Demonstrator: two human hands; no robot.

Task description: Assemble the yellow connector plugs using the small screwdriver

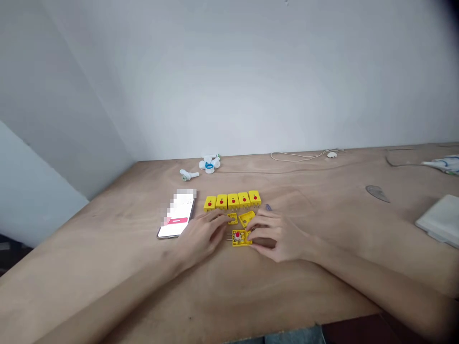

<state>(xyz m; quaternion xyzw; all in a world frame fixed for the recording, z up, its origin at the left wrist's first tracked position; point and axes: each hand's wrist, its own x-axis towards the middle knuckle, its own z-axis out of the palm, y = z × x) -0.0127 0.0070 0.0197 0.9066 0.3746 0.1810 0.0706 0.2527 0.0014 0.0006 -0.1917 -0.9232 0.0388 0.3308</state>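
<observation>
An opened yellow plug housing (242, 242) with two metal pins and a red button inside lies on the wooden table, its pins pointing left. My right hand (278, 236) is closed on the housing's right end, thumb at the near side and fingers over the top. My left hand (204, 232) lies low over the table with its fingers stretched out. Its index fingertip is at the left edge of a small yellow plate (233, 218). Another yellow cover half (245, 219) lies between that plate and my right fingers, partly hidden by them.
Several yellow plugs (233, 201) with red buttons stand in a row just beyond my hands. A phone (178, 213) with a lit screen lies left. White pipe-like fittings (210, 165) sit near the wall. A thin cord (299, 157) and a white box (439, 220) are to the right.
</observation>
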